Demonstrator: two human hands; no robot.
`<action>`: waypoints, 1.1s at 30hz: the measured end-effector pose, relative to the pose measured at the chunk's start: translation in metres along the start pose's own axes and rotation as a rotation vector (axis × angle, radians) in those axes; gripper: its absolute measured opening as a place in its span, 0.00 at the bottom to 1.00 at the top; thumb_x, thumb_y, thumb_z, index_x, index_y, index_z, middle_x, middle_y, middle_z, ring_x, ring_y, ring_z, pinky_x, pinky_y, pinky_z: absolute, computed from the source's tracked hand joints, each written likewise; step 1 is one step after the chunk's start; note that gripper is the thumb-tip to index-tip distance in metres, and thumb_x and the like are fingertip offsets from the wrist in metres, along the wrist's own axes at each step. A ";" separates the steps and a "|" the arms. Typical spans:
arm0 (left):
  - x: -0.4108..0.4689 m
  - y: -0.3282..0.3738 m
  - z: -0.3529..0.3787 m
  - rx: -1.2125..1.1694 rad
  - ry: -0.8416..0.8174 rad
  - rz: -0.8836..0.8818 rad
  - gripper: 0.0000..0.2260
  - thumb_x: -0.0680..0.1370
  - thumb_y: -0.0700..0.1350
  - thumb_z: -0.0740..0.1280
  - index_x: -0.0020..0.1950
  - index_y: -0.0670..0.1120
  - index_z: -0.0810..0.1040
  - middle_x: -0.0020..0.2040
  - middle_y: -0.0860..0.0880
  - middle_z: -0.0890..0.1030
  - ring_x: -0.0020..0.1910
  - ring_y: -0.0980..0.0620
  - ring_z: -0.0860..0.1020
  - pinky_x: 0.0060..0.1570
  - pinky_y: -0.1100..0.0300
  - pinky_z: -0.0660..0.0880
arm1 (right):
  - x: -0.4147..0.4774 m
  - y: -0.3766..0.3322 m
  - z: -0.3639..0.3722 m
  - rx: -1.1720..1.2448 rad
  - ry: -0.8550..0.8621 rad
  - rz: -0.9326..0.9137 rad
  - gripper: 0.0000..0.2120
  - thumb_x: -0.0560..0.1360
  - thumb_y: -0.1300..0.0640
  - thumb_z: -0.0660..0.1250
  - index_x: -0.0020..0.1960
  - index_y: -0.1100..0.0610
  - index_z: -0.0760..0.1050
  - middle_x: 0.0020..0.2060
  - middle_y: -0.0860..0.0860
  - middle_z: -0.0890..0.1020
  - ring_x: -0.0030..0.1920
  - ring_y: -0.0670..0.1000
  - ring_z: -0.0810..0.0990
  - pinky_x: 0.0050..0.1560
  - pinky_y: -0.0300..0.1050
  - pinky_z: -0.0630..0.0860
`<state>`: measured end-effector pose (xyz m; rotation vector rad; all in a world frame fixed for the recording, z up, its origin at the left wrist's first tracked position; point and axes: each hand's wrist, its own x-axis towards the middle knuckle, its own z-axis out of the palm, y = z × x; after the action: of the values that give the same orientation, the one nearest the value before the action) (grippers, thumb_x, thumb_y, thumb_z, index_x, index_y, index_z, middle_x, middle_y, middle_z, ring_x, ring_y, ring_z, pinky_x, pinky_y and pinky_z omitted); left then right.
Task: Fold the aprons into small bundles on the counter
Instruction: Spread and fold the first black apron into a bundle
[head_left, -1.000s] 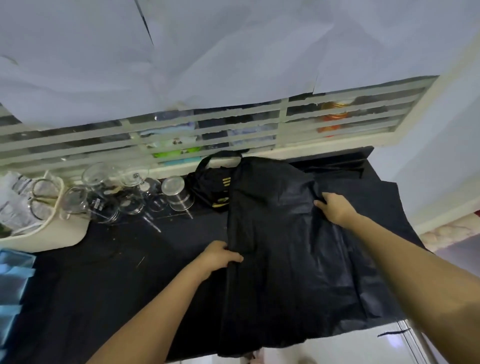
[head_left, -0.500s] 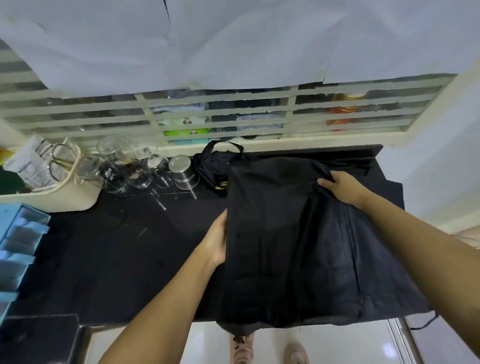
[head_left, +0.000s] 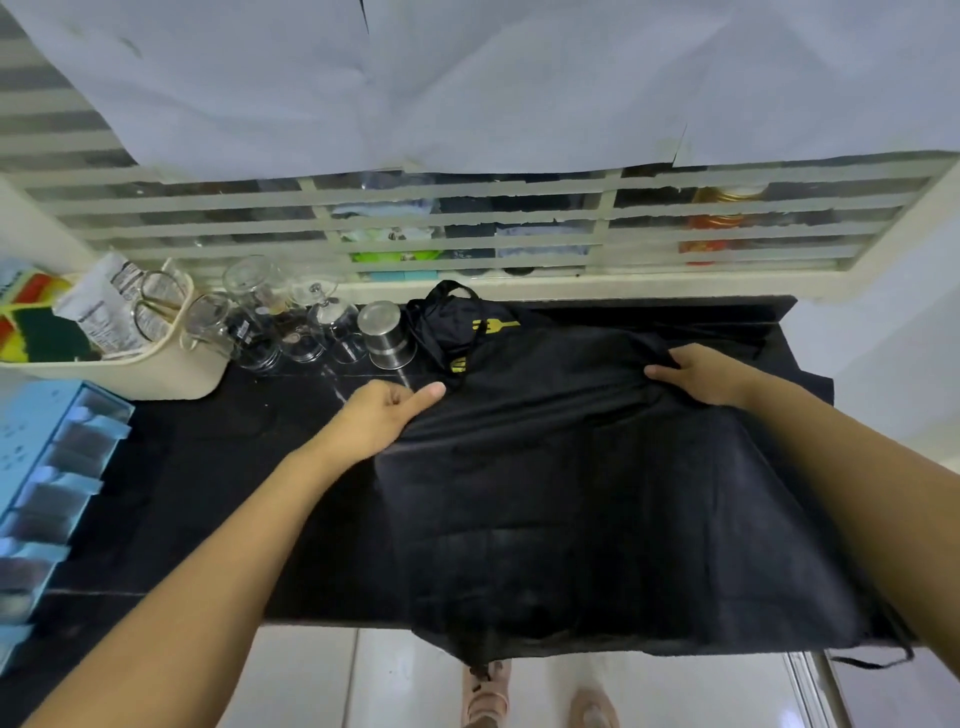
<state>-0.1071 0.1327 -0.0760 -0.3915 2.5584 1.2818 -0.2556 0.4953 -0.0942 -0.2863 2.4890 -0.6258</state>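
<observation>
We see a black apron (head_left: 597, 493) spread over the dark surface (head_left: 208, 467), its lower edge hanging off the front. Our left hand (head_left: 387, 415) pinches its upper left corner, fingers curled. Our right hand (head_left: 706, 374) grips the upper right edge, fingers bunching cloth. A bundled apron (head_left: 457, 332) sits behind, beside a steel cup (head_left: 387, 335).

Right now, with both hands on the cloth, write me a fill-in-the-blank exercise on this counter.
1. The left hand and the right hand each grip the far edge of the spread apron, whose colour is ____.
2. The bundled apron near the window shows a fork logo printed in ____.
3. The steel cup stands directly to the ____ of that bundle.

Missing words: black; yellow; left
</observation>
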 end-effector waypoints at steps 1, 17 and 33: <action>0.002 0.002 -0.012 0.056 -0.135 -0.008 0.36 0.60 0.78 0.64 0.29 0.43 0.67 0.29 0.45 0.66 0.30 0.50 0.65 0.35 0.58 0.64 | 0.002 -0.004 -0.002 -0.013 0.012 -0.016 0.17 0.80 0.50 0.61 0.36 0.58 0.71 0.35 0.52 0.76 0.38 0.52 0.74 0.36 0.41 0.66; 0.030 0.001 -0.108 0.575 -0.374 -0.423 0.27 0.60 0.65 0.73 0.48 0.45 0.84 0.48 0.48 0.83 0.47 0.51 0.80 0.44 0.65 0.72 | 0.056 -0.036 -0.006 -0.105 0.160 -0.155 0.19 0.82 0.50 0.57 0.34 0.56 0.67 0.32 0.50 0.72 0.37 0.53 0.72 0.40 0.46 0.64; 0.009 -0.004 -0.112 0.389 -0.004 -0.476 0.17 0.67 0.53 0.77 0.42 0.39 0.82 0.31 0.42 0.78 0.31 0.47 0.76 0.32 0.59 0.71 | 0.060 -0.018 -0.065 -0.124 -0.031 0.052 0.20 0.77 0.41 0.61 0.42 0.57 0.77 0.40 0.54 0.77 0.41 0.52 0.74 0.50 0.49 0.67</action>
<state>-0.1260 0.0383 -0.0172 -0.8408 2.4226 0.6043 -0.3402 0.4843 -0.0646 -0.2751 2.5009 -0.4442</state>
